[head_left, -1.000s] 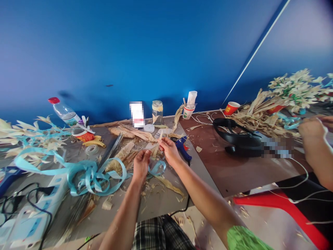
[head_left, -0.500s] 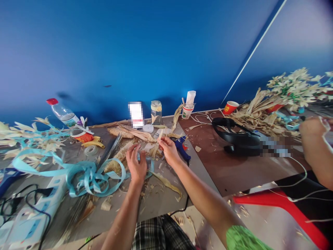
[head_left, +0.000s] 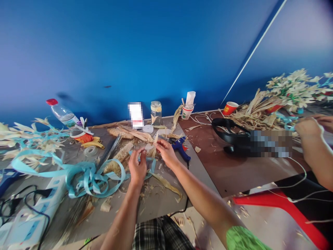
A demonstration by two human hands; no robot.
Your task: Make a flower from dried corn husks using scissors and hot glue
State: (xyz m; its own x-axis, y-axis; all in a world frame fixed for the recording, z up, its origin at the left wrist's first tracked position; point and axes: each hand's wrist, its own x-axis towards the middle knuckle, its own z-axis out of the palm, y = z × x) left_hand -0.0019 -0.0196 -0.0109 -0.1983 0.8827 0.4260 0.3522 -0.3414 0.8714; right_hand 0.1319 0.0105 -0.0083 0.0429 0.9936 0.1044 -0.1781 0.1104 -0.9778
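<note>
Right now your right hand (head_left: 165, 152) pinches the upper end of a pale husk strip (head_left: 153, 148) above the middle of the tabletop (head_left: 161, 203). Your left hand (head_left: 137, 168) sits just beside it, thumb and forefinger drawn to a pinch near the strip's lower end. Whether they nip the husk or the light blue ribbon (head_left: 88, 175) looping under them is too small to tell. That ribbon trails in loose coils toward the left edge. A corn cob (head_left: 119, 158) lies just left of your hands, and a blue glue gun (head_left: 180, 147) lies just right of them. I'd judge the work partway: finished husk flowers (head_left: 31, 133) lie along the left edge, while this strip looks unshaped and loose husks (head_left: 135, 132) lie toward the far edge. At the right edge a co-worker's hand (head_left: 309, 128) handles white cord (head_left: 301, 165)
</note>
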